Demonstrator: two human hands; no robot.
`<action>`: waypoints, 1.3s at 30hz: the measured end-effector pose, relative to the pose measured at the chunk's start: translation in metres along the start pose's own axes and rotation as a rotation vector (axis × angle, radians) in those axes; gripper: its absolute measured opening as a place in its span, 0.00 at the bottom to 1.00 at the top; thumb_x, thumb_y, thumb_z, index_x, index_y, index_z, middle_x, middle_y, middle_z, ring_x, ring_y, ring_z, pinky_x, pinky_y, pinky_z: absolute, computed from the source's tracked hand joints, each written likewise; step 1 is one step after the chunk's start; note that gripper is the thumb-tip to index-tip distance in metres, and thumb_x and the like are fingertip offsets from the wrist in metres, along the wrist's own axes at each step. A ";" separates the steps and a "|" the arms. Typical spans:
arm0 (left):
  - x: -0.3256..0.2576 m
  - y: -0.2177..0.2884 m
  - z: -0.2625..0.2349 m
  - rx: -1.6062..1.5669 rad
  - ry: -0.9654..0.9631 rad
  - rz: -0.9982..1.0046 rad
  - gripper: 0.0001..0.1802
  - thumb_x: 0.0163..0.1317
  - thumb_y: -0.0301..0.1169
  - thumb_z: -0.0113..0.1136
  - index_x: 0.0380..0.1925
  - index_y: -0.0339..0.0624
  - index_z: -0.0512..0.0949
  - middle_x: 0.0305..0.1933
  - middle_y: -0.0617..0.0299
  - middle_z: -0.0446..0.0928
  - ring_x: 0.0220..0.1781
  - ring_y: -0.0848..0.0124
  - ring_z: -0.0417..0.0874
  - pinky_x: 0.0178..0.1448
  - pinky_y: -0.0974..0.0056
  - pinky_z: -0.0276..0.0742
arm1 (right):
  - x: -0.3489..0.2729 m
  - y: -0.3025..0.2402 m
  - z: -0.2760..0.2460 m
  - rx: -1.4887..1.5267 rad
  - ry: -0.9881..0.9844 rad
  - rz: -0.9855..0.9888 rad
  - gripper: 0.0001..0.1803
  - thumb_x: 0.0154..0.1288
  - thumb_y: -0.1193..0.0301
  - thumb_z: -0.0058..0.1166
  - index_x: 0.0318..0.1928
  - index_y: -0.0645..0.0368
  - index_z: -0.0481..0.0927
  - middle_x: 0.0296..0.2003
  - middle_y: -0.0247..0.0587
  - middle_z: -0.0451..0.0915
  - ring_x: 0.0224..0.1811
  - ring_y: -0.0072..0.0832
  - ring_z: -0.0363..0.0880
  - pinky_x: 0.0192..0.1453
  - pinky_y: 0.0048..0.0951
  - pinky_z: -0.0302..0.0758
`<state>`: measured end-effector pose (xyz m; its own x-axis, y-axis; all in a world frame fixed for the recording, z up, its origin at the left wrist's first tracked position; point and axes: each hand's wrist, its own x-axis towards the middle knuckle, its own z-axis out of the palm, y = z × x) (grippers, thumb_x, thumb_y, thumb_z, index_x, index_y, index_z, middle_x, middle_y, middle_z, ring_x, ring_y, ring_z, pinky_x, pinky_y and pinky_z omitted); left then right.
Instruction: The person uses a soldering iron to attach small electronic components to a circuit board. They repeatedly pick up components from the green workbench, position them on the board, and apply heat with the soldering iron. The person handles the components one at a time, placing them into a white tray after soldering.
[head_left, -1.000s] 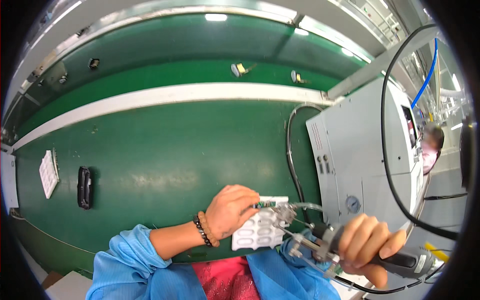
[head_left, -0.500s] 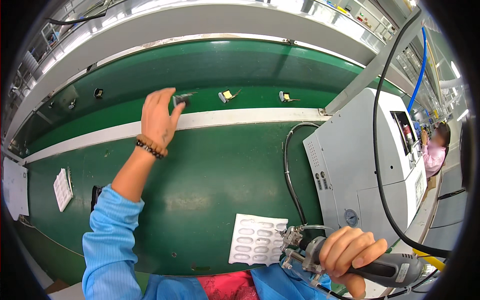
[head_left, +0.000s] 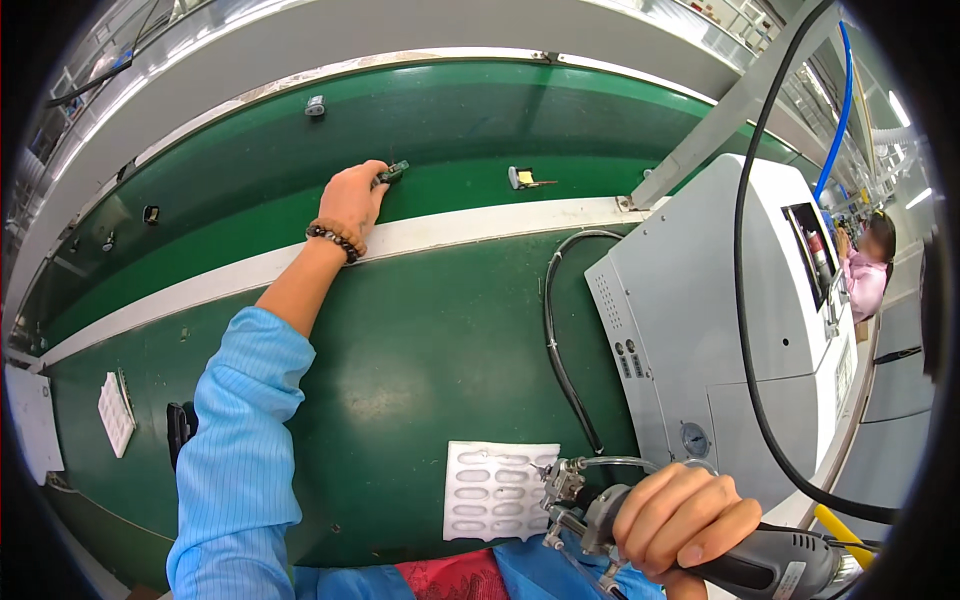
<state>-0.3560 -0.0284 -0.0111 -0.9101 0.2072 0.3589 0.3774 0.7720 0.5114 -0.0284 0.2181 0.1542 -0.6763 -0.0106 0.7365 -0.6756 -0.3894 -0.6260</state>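
Observation:
Reaching over the green belt (head_left: 440,190), my left hand (head_left: 350,205) has its fingers closed on a small part with a green circuit board (head_left: 394,172); the rest of that part is hidden by the fingers. To its right lies a grey part with a yellow block (head_left: 522,178) and a thin tail. A small grey part (head_left: 315,106) sits farther back. My right hand (head_left: 680,520) grips a grey and black electric screwdriver (head_left: 755,562) with a metal head. That head is beside the right edge of a white tray (head_left: 500,450) with rows of oval hollows.
A grey-white machine (head_left: 670,300) with a gauge stands at right, hung about with black cables (head_left: 748,300). At left are another white tray (head_left: 115,420) and a black object (head_left: 180,430). Several small parts (head_left: 150,214) lie farther left. A person in pink (head_left: 865,285) sits beyond the machine.
My left hand has moved right and closed on another part. A grey part now lies farther back. The view has shifted; the remaining belt parts appear farther left. My right hand keeps its grip.

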 end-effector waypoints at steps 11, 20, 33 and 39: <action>-0.196 0.141 -0.073 -0.647 -0.335 0.188 0.14 0.52 0.20 0.73 0.41 0.35 0.84 0.43 0.50 0.85 0.44 0.56 0.87 0.49 0.60 0.82 | 0.002 -0.011 -0.018 -0.056 -0.109 0.004 0.26 0.62 0.57 0.71 0.40 0.59 0.67 0.20 0.33 0.74 0.14 0.23 0.75 0.19 0.23 0.75; -0.265 0.157 -0.050 -0.625 -0.333 0.228 0.17 0.49 0.20 0.73 0.42 0.37 0.84 0.45 0.53 0.85 0.48 0.56 0.85 0.53 0.57 0.80 | -0.001 -0.012 -0.003 -0.057 -0.079 0.060 0.27 0.62 0.54 0.70 0.42 0.58 0.66 0.21 0.33 0.75 0.16 0.22 0.75 0.20 0.22 0.74; -0.271 0.142 -0.047 -0.578 -0.208 0.299 0.19 0.51 0.21 0.71 0.46 0.39 0.83 0.46 0.54 0.83 0.50 0.54 0.82 0.54 0.55 0.79 | 0.004 -0.002 0.005 -0.048 -0.110 0.034 0.29 0.63 0.49 0.66 0.44 0.57 0.67 0.21 0.31 0.74 0.17 0.20 0.75 0.19 0.20 0.74; -0.272 0.129 -0.054 -0.523 -0.158 0.317 0.19 0.52 0.22 0.71 0.46 0.39 0.83 0.46 0.55 0.83 0.49 0.55 0.82 0.54 0.55 0.79 | 0.015 0.018 0.020 0.086 -0.090 0.051 0.31 0.58 0.52 0.71 0.44 0.62 0.68 0.21 0.33 0.75 0.16 0.23 0.73 0.19 0.26 0.72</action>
<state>-0.0505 -0.0176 -0.0003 -0.7393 0.4949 0.4566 0.6306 0.2709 0.7273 -0.0450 0.1924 0.1590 -0.6774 -0.1136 0.7268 -0.6109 -0.4636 -0.6418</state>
